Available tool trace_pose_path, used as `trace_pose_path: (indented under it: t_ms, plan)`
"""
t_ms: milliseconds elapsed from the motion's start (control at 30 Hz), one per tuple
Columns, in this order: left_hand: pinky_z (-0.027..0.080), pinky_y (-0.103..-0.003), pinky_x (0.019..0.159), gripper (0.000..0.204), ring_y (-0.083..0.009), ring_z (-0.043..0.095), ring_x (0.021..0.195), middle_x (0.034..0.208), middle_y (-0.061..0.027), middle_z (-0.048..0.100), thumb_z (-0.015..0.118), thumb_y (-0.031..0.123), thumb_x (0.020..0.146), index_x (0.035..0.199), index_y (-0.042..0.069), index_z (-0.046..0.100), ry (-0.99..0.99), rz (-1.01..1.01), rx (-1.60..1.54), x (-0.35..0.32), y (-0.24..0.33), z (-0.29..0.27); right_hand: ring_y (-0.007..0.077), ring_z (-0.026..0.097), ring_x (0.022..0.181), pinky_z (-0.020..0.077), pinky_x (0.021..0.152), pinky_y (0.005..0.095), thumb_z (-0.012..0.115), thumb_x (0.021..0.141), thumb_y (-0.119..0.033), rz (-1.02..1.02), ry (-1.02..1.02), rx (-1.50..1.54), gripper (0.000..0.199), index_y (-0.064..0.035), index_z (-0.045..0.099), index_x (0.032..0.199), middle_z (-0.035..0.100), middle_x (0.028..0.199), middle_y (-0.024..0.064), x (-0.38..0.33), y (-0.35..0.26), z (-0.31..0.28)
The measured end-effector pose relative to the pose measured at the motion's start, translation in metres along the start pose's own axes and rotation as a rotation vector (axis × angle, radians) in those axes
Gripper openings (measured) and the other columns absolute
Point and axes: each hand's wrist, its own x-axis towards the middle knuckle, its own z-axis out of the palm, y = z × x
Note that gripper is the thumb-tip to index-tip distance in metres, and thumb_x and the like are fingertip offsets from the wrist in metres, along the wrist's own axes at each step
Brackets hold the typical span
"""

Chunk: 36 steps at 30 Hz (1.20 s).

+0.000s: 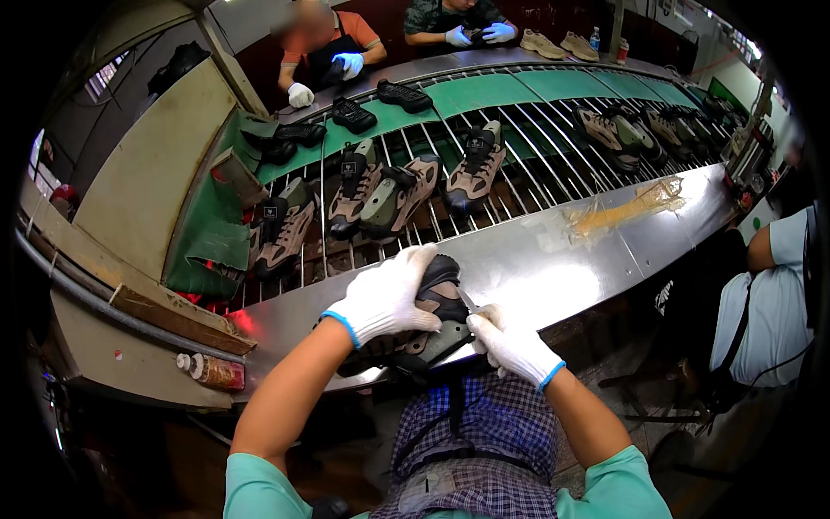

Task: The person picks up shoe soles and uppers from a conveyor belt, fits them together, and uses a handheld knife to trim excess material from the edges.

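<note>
At the near edge of the metal bench, my left hand, in a white knit glove with a blue cuff, is closed around a black and brown shoe. My gloved right hand pinches a thin, pale, blade-like tool, its tip against or very near the shoe's side. A grey-green and black shoe part shows below my left fingers; whether it belongs to the same shoe I cannot tell. Just beyond my hands, several brown and black shoes, such as one laced shoe, lie on the metal rods.
The metal bench top carries a patch of brown tape. A green belt runs behind the rods, with black shoes at its left. Two people work across the line; another sits at right. A bottle lies at left.
</note>
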Motion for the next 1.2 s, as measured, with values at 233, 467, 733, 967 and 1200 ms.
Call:
trace_pose_path:
  t_ms: [233,467,733,967,1200]
  plan:
    - [0.057,-0.049,0.105,0.119,-0.0402,0.061,0.132,0.149,-0.0185,0.055,0.092,0.054,0.067,0.164,0.014,0.037,-0.058,-0.011,0.113,0.017,0.009,0.006,0.0088,0.052,0.054,0.0494,0.042,0.0268,0.049,0.112,-0.041,0.009,-0.122,-0.099,0.046,0.0019,0.064,0.116,0.06,0.075,0.0022,0.022,-0.017,-0.014]
    - [0.058,-0.051,0.102,0.115,-0.0399,0.063,0.129,0.144,-0.0177,0.057,0.093,0.055,0.067,0.162,0.015,0.04,0.011,0.018,0.087,0.017,0.002,0.015,0.0177,0.057,0.054,0.0542,0.046,0.0329,0.045,0.112,-0.046,0.073,-0.156,-0.147,0.056,0.0064,0.064,0.122,0.058,0.075,0.0052,0.03,-0.031,-0.013]
    - [0.059,-0.051,0.099,0.105,-0.0389,0.065,0.125,0.137,-0.0162,0.06,0.092,0.053,0.069,0.155,0.013,0.047,0.036,0.02,0.084,0.013,0.004,0.013,0.0087,0.049,0.049,0.0484,0.039,0.0266,0.042,0.113,-0.046,0.038,-0.028,-0.03,0.055,0.0052,0.062,0.118,0.057,0.073,0.0039,0.022,-0.02,-0.005]
    - [0.058,-0.049,0.097,0.095,-0.0371,0.065,0.123,0.133,-0.0153,0.06,0.091,0.048,0.07,0.148,0.011,0.051,0.065,0.067,0.078,0.015,0.001,0.02,0.0106,0.049,0.047,0.049,0.038,0.0289,0.037,0.115,-0.045,0.032,-0.211,-0.108,0.05,-0.0008,0.057,0.105,0.054,0.069,0.0033,0.038,-0.014,-0.008]
    - [0.059,-0.049,0.097,0.09,-0.0367,0.066,0.122,0.132,-0.0153,0.061,0.088,0.048,0.073,0.147,0.011,0.052,0.054,0.084,0.091,0.016,0.0,0.018,0.0288,0.066,0.067,0.0575,0.072,0.0458,0.043,0.115,-0.042,-0.249,-0.042,-0.447,0.049,0.0044,0.06,0.118,0.066,0.078,0.0161,0.038,-0.002,0.006]
